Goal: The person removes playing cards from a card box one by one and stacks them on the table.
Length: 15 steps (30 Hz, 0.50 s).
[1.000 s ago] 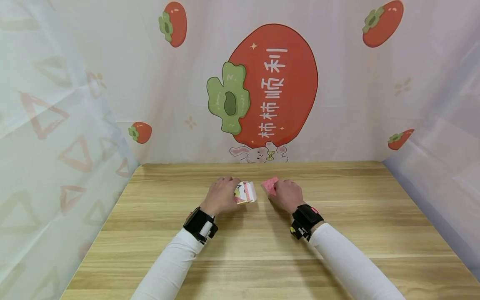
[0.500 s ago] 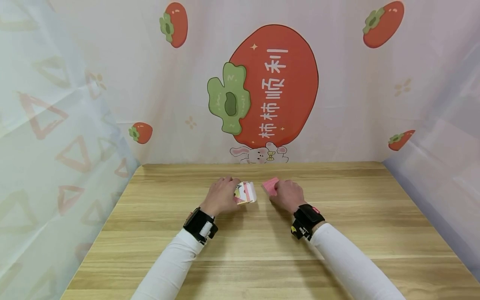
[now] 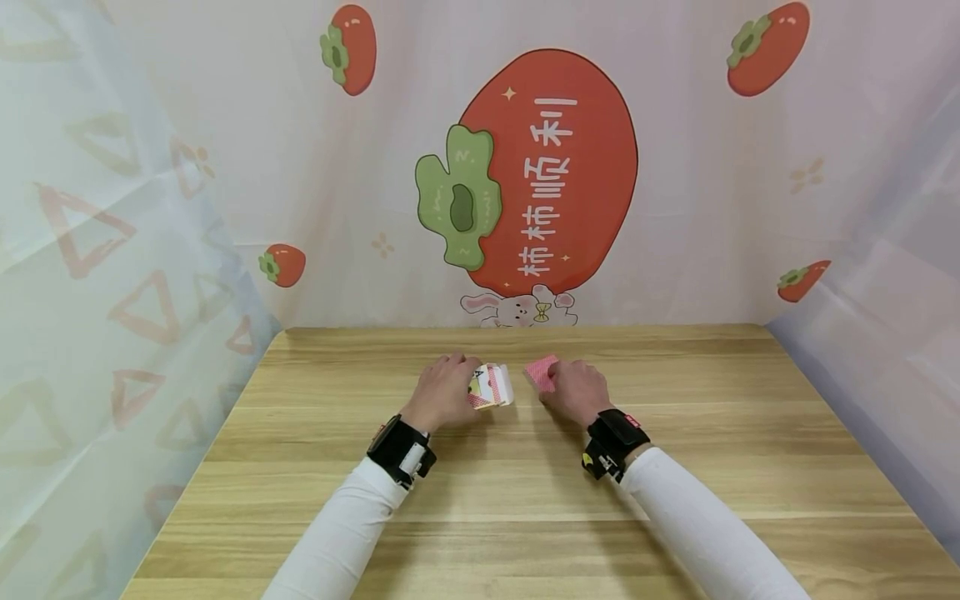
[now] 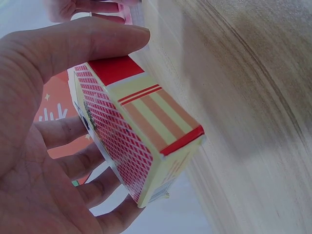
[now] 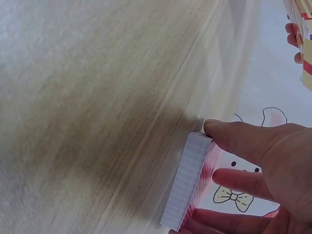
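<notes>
My left hand (image 3: 442, 392) grips a playing-card box (image 3: 487, 386), white and yellow with a red pattern and an ace printed on its face. The box's white end flap (image 3: 507, 383) stands out toward the right. In the left wrist view, the thumb lies along one narrow side of the card box (image 4: 122, 131), and the other fingers are on the opposite side. A little to the right, my right hand (image 3: 577, 390) holds a red-backed deck of cards (image 3: 539, 372) by its edges. Stacked white card edges of the deck (image 5: 187, 180) show in the right wrist view, at the tabletop.
Both hands work over the far half of a wooden table (image 3: 510, 508). Behind it hangs a pale cloth backdrop (image 3: 675, 208) printed with persimmons and a rabbit. Cloth also hangs along the left and right sides. Each wrist wears a black strap (image 3: 401, 450).
</notes>
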Motion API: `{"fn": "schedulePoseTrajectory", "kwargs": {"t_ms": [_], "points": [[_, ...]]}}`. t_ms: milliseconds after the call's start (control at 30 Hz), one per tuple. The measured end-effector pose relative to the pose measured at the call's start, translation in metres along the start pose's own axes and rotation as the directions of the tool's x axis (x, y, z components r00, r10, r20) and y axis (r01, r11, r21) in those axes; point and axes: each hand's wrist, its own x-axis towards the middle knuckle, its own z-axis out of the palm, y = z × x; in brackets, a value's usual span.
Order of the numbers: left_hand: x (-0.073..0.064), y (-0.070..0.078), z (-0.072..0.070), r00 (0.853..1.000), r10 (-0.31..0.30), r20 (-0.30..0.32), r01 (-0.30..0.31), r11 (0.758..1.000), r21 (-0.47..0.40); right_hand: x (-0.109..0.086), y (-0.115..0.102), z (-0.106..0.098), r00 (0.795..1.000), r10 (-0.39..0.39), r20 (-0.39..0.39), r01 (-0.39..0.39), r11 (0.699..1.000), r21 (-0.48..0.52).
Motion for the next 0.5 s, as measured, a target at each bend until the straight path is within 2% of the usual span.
{"fn": "schedulePoseTrajectory", "kwargs": {"t_ms": [500], "points": [[-0.0005, 0.0021, -0.0021, 1.0, -0.006, 0.013, 0.006, 1.0, -0.002, -0.0027, 0.0017, 0.0028, 0.998, -0.038, -0.058, 0.036, 0.999, -0.023]]}}
